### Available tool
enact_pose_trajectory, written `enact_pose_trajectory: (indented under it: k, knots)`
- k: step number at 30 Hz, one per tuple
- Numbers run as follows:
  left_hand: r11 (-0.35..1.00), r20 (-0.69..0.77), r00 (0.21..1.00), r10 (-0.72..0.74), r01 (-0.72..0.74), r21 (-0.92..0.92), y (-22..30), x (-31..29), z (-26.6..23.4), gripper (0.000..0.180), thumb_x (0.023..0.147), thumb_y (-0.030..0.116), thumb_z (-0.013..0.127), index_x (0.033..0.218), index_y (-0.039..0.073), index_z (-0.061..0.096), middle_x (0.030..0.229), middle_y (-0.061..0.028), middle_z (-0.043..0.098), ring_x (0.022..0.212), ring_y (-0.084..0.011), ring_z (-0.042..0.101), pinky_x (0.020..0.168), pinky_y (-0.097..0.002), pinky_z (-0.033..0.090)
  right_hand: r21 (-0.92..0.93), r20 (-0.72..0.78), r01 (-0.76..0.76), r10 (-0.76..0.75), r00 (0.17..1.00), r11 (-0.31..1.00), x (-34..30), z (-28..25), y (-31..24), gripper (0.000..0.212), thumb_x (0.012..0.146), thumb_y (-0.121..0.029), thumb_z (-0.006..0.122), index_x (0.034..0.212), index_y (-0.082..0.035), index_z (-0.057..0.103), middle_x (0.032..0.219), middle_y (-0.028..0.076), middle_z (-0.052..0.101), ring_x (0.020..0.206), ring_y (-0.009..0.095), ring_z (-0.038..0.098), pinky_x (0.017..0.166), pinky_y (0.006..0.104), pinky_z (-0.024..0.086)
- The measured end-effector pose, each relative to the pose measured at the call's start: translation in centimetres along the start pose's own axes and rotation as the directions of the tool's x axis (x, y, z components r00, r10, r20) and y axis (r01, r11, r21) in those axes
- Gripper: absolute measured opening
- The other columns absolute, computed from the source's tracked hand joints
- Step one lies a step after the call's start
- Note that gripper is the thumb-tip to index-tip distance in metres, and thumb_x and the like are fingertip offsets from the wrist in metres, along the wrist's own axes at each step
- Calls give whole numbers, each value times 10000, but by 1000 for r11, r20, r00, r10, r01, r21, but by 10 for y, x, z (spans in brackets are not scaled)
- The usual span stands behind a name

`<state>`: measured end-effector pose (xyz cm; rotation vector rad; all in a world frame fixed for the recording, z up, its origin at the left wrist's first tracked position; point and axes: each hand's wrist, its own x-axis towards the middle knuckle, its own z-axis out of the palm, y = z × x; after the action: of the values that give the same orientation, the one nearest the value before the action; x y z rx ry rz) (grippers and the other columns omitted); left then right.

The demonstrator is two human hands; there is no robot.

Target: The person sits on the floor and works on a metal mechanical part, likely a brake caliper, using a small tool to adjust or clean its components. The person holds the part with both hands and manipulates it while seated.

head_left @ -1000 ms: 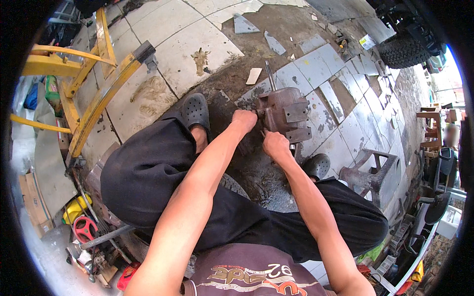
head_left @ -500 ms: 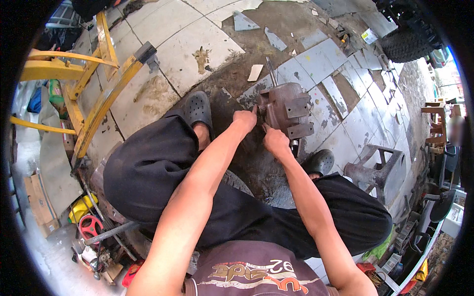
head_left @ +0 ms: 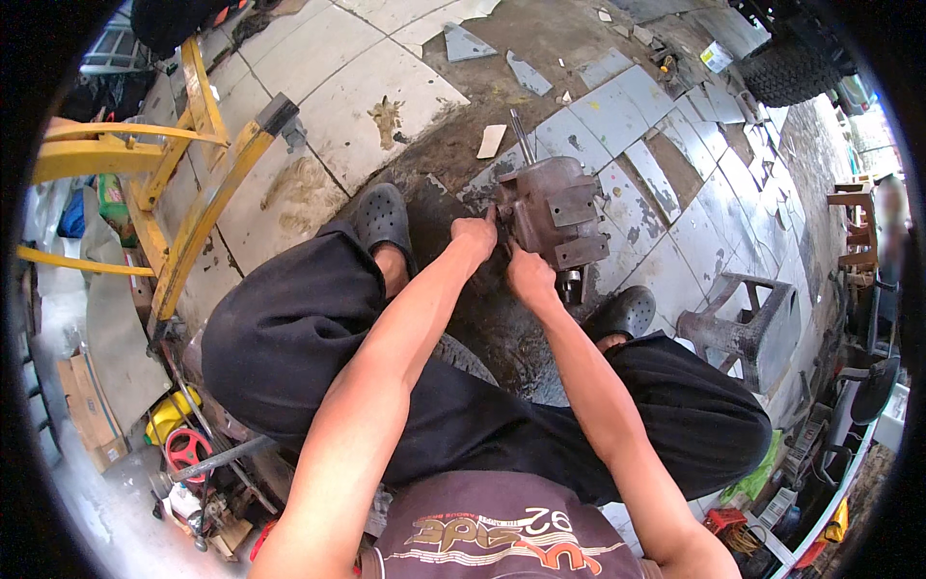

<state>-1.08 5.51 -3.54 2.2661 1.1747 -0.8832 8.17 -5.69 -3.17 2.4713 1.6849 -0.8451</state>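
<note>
A brown-grey cast metal housing, like a gearbox casing [head_left: 552,214], is on the floor between my feet. A thin metal shaft [head_left: 522,138] sticks out of its far end and a short shiny shaft end [head_left: 571,289] out of its near end. Flat lugs with holes show on its right side. At its left side, my left hand [head_left: 475,237] is closed, its forefinger reaching a small round boss. Just nearer, my right hand [head_left: 531,273] is closed too, forefinger and thumb against the casing's lower left edge. My hands hide whatever is between the fingertips.
My clog-clad feet [head_left: 384,220] flank the casing. A yellow metal frame [head_left: 188,232] stands at left. To the right is a worn grey stool [head_left: 738,323]. Broken floor tiles [head_left: 468,43] lie at the far side, near a tyre [head_left: 791,75]. Tools and a red wheel [head_left: 188,454] sit lower left.
The casing has turned slightly, and its near shaft end shows more. Both hands stay at its left side with little movement. The whole view has shifted a little.
</note>
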Motion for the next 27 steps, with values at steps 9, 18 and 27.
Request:
enact_pose_trajectory:
  k: [9, 18, 27]
  knots:
    - [999, -48, 998, -46, 47, 27, 8, 5, 5, 759, 906, 125, 511, 1543, 35, 108, 1193, -109, 677, 1045, -252, 679, 810, -394, 538, 18, 25, -46, 45, 999, 999, -6, 2, 0, 513, 939, -177, 416, 1446, -250, 436, 944, 250, 692, 885, 403, 695, 751, 508, 554]
    - [996, -40, 995, -91, 92, 18, 14, 8, 7, 717, 923, 142, 482, 1544, 45, 138, 1217, -85, 672, 1044, -224, 681, 813, -375, 535, 46, -5, -11, 11, 1000, 999, -3, 2, -2, 434, 920, -156, 437, 1345, -176, 519, 948, 249, 692, 886, 414, 690, 756, 527, 552]
    - [997, -34, 997, -68, 67, -28, 13, 10, 4, 880, 843, 117, 593, 1533, -15, 62, 1170, -166, 677, 1050, -293, 675, 863, -404, 526, -16, -48, 9, -9, 999, 1000, 5, 12, 3, 273, 907, -151, 474, 1091, -78, 662, 906, 241, 699, 842, 405, 703, 726, 525, 562]
